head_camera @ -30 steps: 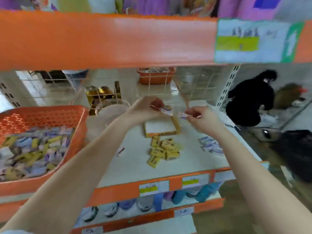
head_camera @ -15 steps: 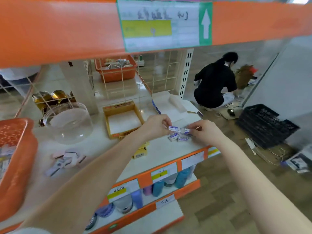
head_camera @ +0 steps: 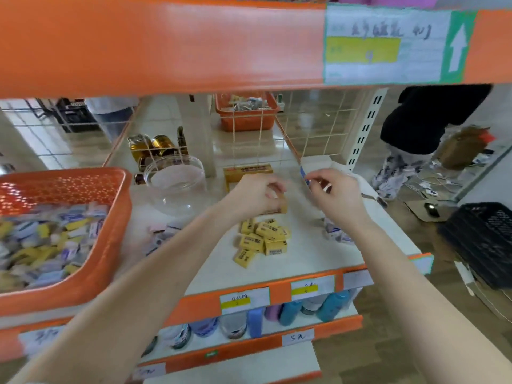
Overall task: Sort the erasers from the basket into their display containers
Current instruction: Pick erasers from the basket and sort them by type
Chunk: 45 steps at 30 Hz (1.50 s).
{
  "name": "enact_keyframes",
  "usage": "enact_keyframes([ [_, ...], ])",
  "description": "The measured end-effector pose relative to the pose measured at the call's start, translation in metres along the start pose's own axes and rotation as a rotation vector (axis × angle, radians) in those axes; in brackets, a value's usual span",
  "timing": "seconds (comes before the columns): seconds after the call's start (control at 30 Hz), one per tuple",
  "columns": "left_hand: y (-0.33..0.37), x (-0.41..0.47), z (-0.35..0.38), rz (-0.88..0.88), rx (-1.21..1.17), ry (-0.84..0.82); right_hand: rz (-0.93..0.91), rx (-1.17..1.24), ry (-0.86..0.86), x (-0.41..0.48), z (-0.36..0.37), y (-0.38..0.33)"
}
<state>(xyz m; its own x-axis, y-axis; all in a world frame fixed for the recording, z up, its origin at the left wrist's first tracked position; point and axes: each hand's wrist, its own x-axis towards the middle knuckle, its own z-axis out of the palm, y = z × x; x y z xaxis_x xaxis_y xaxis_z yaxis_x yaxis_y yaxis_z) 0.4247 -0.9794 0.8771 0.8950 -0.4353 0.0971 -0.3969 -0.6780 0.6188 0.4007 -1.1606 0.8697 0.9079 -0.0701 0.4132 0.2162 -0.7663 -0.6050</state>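
Showing the sorting at what appeared to be an early-to-middle stage. The white shelf (head_camera: 304,259) carried all the task items. At its left end stood the orange basket (head_camera: 97,284), heaped with mixed erasers (head_camera: 55,239) in yellow, white and blue wrappers; the greater part of the stock therefore lay unsorted.

Behind the work area stood three display containers: a clear round jar (head_camera: 177,187), in which no contents could be made out; a yellow display box (head_camera: 249,171), its interior largely hidden; and, at the right, a white container with a blue edge (head_camera: 321,163).

Three loose groups lay on the open shelf rather than in containers:
- a pile of yellow erasers (head_camera: 263,238) just in front of the yellow box;
- a small cluster of white-and-blue erasers (head_camera: 336,234) near the right edge;
- a blurred pale group (head_camera: 163,234) in front of the jar.

Grouping by type was thus begun, while transfer into the containers seemed largely outstanding.

The left hand (head_camera: 257,195) hovered at the front of the yellow box with fingers curled; whether it held an eraser could not be told. The right hand (head_camera: 336,195) was raised beside the blue edge, thumb and forefinger drawn together, but what they pinched, if anything, was too blurred to identify.
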Motion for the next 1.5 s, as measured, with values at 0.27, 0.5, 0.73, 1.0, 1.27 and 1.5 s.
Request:
enact_keyframes([
  [0.27,-0.067,-0.099,-0.099,-0.250,0.019,0.411,-0.243,0.168,-0.225,0.011,0.100,-0.107],
  [0.5,-0.127,-0.227,-0.148,-0.569,0.067,0.572,-0.481,0.285,-0.423,-0.017,0.176,-0.220],
  [0.73,-0.146,-0.285,-0.172,-0.694,0.136,0.652,-0.686,0.164,-0.588,-0.024,0.212,-0.281],
  [1.0,-0.171,-0.263,-0.180,-0.623,0.188,0.522,-0.681,-0.131,-0.952,-0.006,0.227,-0.290],
  [1.27,-0.196,-0.247,-0.186,-0.671,0.337,0.100,-0.609,-0.298,-0.985,0.002,0.251,-0.294],
  [1.5,-0.210,-0.245,-0.179,-0.704,0.332,0.086,-0.568,-0.372,-1.015,0.004,0.264,-0.294],
])
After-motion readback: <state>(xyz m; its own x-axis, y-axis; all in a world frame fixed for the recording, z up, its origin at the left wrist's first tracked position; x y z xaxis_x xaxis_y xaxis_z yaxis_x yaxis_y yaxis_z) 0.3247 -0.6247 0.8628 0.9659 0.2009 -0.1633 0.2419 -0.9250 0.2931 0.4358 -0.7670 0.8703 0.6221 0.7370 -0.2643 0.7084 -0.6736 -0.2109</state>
